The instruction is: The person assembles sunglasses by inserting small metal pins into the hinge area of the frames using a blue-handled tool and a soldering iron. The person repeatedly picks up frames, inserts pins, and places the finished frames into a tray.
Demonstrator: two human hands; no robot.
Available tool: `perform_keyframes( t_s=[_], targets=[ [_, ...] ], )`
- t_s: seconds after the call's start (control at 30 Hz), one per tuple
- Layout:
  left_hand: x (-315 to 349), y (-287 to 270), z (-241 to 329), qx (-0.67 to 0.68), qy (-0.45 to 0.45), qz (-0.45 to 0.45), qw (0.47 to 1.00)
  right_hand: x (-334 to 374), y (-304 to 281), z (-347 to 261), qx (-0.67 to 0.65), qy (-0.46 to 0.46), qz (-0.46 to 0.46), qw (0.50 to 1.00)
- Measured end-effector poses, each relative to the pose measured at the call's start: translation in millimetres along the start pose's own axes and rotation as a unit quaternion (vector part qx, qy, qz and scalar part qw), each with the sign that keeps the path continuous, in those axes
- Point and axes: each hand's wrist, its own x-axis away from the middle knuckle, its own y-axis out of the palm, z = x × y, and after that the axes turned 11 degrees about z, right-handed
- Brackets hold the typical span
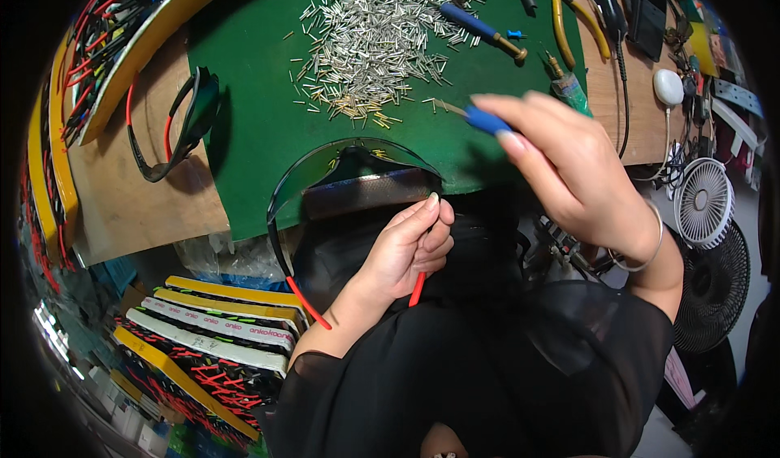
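My left hand (410,251) pinches one end of a pair of black sunglasses (280,173) with red arm tips, near the hinge. The glasses lie front-up over a dark metal block (349,196) at the near edge of a green mat (248,92). In my right hand (577,169) is a small screwdriver-like tool with a blue handle (486,120), its thin tip aimed left toward the pins. That hand is raised above the mat and slightly blurred. Ahead spreads a heap of small silver metal pins (374,39), with a few brass-coloured ones at its near side.
Another pair of sunglasses (175,137) rests left of the mat. Padded racks of glasses (211,348) stand at left and lower left. A small hammer (483,29), yellow-handled pliers (561,31) and a green-labelled bottle (569,92) lie at right, near a white fan (704,202).
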Motion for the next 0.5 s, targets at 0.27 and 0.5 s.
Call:
perform_keyframes(
  t_s=[0.27,0.5],
  targets=[
    [6,10,4,-0.032,0.003,0.062,0.998,52,30,22,-0.101,0.061,-0.037,0.992],
    [8,17,-1,-0.043,0.039,0.09,0.994,43,41,25,-0.086,0.009,-0.003,0.996]
  ],
)
